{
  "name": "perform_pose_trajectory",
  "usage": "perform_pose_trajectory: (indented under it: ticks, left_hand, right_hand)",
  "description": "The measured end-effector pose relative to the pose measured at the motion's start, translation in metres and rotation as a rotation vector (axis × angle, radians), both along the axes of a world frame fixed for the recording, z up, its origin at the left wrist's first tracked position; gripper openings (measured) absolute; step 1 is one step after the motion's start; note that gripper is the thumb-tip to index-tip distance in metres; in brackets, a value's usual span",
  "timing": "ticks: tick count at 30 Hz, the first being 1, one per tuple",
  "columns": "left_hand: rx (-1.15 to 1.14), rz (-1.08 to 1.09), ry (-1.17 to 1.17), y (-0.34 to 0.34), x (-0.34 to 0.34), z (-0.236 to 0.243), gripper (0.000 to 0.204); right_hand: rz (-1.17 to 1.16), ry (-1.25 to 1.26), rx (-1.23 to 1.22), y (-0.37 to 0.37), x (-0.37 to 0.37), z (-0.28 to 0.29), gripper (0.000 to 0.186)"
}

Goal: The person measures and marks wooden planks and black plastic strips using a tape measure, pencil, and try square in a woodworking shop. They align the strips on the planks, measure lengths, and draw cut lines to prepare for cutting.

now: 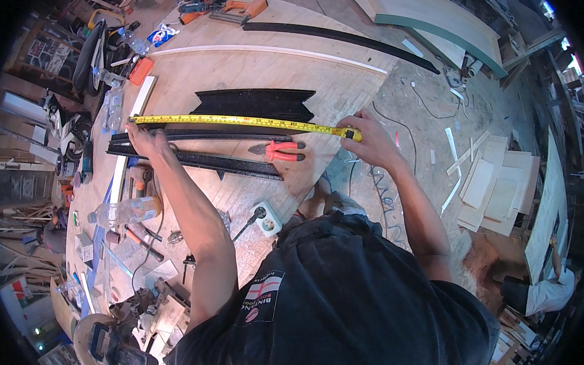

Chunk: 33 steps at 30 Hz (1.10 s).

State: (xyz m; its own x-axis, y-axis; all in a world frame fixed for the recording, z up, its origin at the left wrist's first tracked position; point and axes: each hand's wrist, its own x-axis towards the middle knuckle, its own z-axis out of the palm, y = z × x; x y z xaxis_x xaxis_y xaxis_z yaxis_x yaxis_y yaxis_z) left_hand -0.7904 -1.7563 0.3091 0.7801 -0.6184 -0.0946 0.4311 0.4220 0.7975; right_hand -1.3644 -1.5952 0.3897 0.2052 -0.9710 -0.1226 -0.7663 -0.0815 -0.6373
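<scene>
A yellow tape measure (242, 122) is drawn out from left to right across the work table. My left hand (146, 140) pinches its free end. At the other end, my right hand (368, 139) is closed around the case, just past the table's right edge. Right below the blade lies a long black strip (222, 136), and a second black strip (240, 165) is nearer to me, close to my left forearm. Beyond the blade are short black pieces (256, 103) with notched ends. Red-handled pliers (282, 150) rest between the strips' right ends.
A power socket block (268, 219) with a plugged cable is near me. Plastic bottles (128, 211) and hand tools lie leftward. A long black strip (339, 39), a white strip (266, 49) and power tools (199, 4) lie far off. Another person (554, 292) is at lower right.
</scene>
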Motion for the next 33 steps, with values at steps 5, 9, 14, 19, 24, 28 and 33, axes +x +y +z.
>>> perform_pose_trajectory:
  ticks: [5, 9, 14, 19, 24, 28, 33]
  left_hand:
    - [-0.023, 0.027, 0.039, 0.002, -0.005, 0.004, 0.04]
    - [-0.015, 0.029, 0.028, 0.001, -0.005, 0.004, 0.038]
    - [0.018, 0.003, -0.034, 0.003, -0.008, 0.008, 0.045]
    - [0.102, -0.026, -0.038, 0.013, -0.023, 0.015, 0.055]
    - [-0.105, 0.077, 0.059, 0.015, -0.041, 0.008, 0.036]
    - [-0.096, 0.154, 0.07, 0.005, -0.051, -0.005, 0.035]
    - [-0.109, 0.096, 0.123, 0.004, -0.064, -0.008, 0.031]
  right_hand:
    - [-0.004, 0.001, 0.004, 0.001, 0.002, 0.001, 0.038]
    - [-0.014, 0.014, 0.02, 0.0, 0.004, 0.003, 0.039]
    - [0.011, -0.001, -0.007, 0.001, 0.001, -0.002, 0.037]
    - [0.058, 0.017, -0.071, -0.001, -0.009, -0.018, 0.04]
    - [0.08, -0.025, -0.138, -0.005, -0.01, -0.022, 0.037]
    - [0.041, -0.185, -0.124, -0.007, -0.014, -0.021, 0.034]
    - [-0.159, -0.373, 0.038, -0.013, -0.023, -0.028, 0.032]
